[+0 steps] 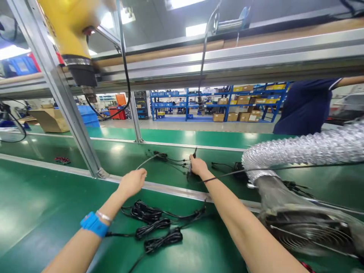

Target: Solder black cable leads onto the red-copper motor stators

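Note:
My left hand (pixel 132 183), with a blue band on its wrist, is closed at the end of a thin grey strand (pixel 146 161) that runs toward a black cable bundle (pixel 160 155). Farther right, my right hand (pixel 198 167) is wrapped round a dark, slim tool or cable piece (pixel 189 172) that I cannot make out clearly; its tip pokes up above the fingers. Two cable ends point at my right hand from the bundle. Nearer to me, several coiled black cables (pixel 150 212) lie on the green bench (pixel 119 254).
A metal post (pixel 68 102) stands left, under a hanging yellow power tool (pixel 68 34). At the right are a silver flexible duct (pixel 307 149) and a fan unit (pixel 307 227). A person in dark blue (pixel 307 106) stands beyond the bench.

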